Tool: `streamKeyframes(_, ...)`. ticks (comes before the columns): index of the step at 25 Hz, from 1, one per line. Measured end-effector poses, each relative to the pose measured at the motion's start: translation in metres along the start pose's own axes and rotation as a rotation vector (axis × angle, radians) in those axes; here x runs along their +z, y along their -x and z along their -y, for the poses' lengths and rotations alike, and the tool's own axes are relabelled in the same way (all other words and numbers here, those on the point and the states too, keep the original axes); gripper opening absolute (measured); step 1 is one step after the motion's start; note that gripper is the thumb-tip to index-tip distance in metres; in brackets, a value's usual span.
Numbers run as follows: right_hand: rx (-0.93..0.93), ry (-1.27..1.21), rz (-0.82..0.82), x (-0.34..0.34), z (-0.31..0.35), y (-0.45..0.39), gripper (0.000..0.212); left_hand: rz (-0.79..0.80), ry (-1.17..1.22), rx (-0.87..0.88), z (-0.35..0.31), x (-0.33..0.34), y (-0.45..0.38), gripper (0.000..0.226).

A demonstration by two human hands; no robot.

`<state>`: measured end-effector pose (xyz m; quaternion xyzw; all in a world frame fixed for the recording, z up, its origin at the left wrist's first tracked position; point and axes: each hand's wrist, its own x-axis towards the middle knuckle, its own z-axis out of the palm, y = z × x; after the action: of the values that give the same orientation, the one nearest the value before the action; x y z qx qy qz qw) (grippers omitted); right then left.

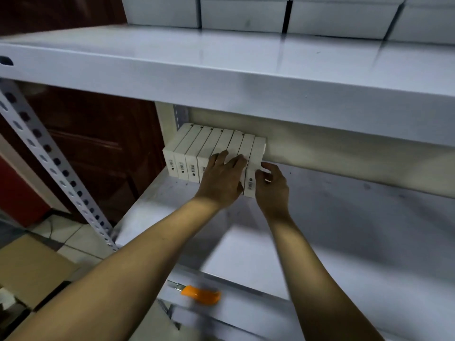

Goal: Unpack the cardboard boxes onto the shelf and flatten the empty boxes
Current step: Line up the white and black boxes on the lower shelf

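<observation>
Several slim white product boxes (194,148) stand upright in a row at the back left of the grey shelf board (344,230). My left hand (222,179) lies with straight fingers over the fronts and tops of the boxes near the row's right end. My right hand (272,187) grips the rightmost box (256,158) from its right side, fingers curled around its edge. That box stands slightly forward of the row. A cardboard box (32,269) sits on the floor at lower left, partly out of view.
An orange utility knife (199,292) lies on the front lip of the shelf. An upper shelf (221,70) overhangs the row and carries larger white boxes (243,14). A perforated upright (49,163) stands at left, before a dark wooden door (98,143).
</observation>
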<state>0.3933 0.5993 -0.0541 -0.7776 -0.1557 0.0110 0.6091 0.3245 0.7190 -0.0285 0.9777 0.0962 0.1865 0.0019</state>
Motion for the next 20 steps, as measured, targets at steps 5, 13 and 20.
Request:
streamKeyframes(5,-0.002,-0.004,0.030,-0.002,-0.001,-0.007,0.034,0.007,0.018,-0.024,0.001,0.004,-0.002,0.060)
streamKeyframes(13,-0.088,0.079,0.036,-0.009,-0.012,0.009,0.036,-0.035,0.132,-0.145,-0.001,0.007,0.025,0.064)
streamKeyframes(20,-0.263,0.214,0.055,-0.010,-0.013,0.039,0.034,-0.165,0.255,-0.226,-0.007,0.005,0.068,0.051)
